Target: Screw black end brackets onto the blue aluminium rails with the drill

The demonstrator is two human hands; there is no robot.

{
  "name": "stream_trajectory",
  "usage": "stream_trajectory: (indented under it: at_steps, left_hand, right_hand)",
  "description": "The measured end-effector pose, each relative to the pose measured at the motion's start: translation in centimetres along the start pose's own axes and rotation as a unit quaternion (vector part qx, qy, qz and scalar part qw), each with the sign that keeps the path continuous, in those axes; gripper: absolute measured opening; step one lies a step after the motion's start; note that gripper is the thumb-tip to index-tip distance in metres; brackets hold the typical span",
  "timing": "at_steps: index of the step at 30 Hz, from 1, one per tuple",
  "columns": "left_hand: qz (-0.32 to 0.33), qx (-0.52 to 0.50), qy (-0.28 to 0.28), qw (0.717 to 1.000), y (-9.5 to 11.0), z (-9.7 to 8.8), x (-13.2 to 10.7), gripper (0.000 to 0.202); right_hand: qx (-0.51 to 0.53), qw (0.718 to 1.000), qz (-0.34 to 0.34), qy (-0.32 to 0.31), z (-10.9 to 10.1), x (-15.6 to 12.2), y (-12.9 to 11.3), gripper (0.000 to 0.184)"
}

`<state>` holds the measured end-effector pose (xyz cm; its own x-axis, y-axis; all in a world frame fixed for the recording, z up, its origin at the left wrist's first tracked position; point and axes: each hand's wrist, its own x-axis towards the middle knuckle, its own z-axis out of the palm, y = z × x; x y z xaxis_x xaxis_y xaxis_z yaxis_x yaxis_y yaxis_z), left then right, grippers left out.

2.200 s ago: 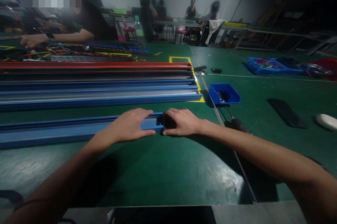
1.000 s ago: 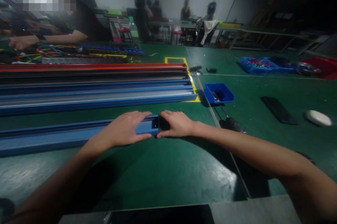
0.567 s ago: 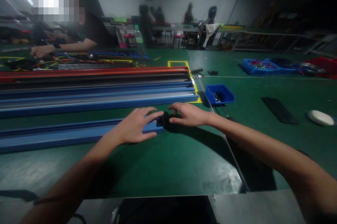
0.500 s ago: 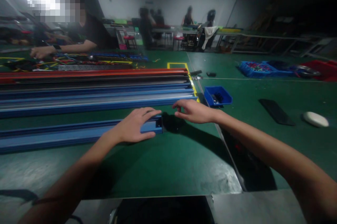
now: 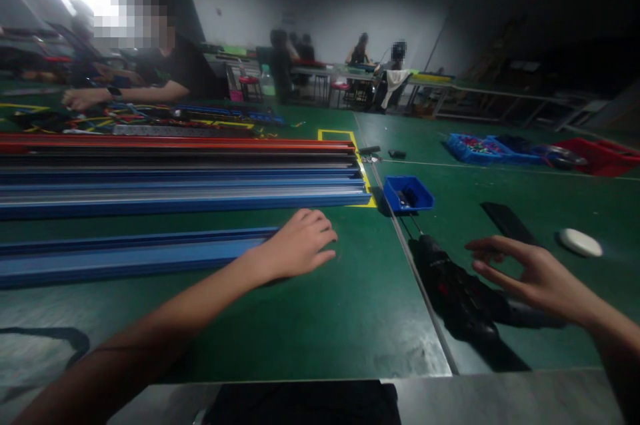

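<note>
A long blue metal rail lies on the green table in front of me. My left hand lies over its right end, fingers curled down on it, hiding the end. My right hand hovers open, fingers spread, just right of a black power screwdriver that lies on the table. It touches nothing.
A stack of blue, grey and red rails fills the left half of the table. A small blue bin holds dark parts. A black flat strip and a white oval object lie right. Another person works far left.
My right hand has left the rail's end and swung right and nearer, opening beside the black screwdriver. My left hand has slid over the rail's right end, covering it.
</note>
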<state>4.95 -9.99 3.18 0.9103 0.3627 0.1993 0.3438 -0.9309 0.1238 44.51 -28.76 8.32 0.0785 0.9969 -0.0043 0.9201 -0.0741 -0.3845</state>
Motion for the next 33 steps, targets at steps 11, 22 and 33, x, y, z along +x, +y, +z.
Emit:
stream_trajectory:
  at_steps: [11, 22, 33]
  left_hand:
    - [0.007, 0.080, -0.084, 0.993, 1.5, 1.9, 3.0, 0.010]
    - [0.027, 0.042, -0.072, 0.996, 1.7, 2.2, 2.7, 0.030]
    - [-0.062, -0.059, 0.126, 0.988, -3.1, -4.0, 2.5, 0.015]
  right_hand:
    - [0.012, 0.995, 0.028, -0.091, 3.1, -3.9, 4.7, 0.057]
    - [-0.020, 0.996, 0.031, -0.080, 3.3, -4.6, 4.8, 0.059]
    - [-0.074, 0.993, 0.000, -0.094, 4.1, -3.7, 2.2, 0.062]
